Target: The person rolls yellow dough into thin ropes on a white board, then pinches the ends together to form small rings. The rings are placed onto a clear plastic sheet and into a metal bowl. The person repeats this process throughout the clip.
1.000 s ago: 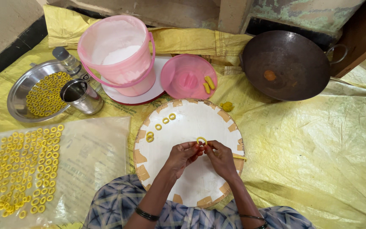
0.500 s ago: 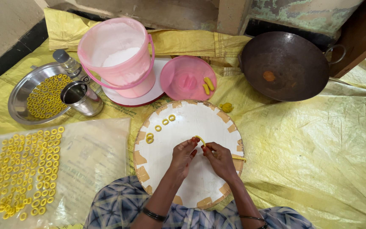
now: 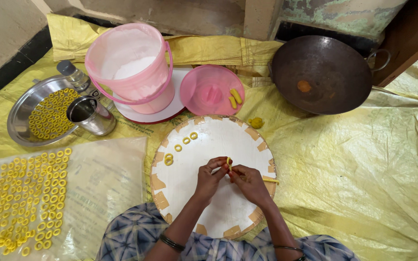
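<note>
Both of my hands meet over a round white board (image 3: pixel 209 145) with taped edges. My left hand (image 3: pixel 210 178) and my right hand (image 3: pixel 248 183) pinch a small strip of yellow dough (image 3: pixel 229 163) between their fingertips. A thin yellow dough roll (image 3: pixel 270 180) lies on the board by my right hand. Several finished dough rings (image 3: pixel 179 148) lie on the board's upper left part.
A pink bucket (image 3: pixel 130 63) of white flour stands on a plate, next to a pink lid (image 3: pixel 212 90) holding two dough pieces. At left are a steel tray (image 3: pixel 22 116) of rings, a steel cup (image 3: pixel 89 115), and a plastic sheet (image 3: pixel 102 183) with several rings. A dark wok (image 3: pixel 321 73) sits at upper right.
The dough, a closed ring between my fingers a second ago, is now a short strip pinched upright. My hands have stayed over the same part of the board.
</note>
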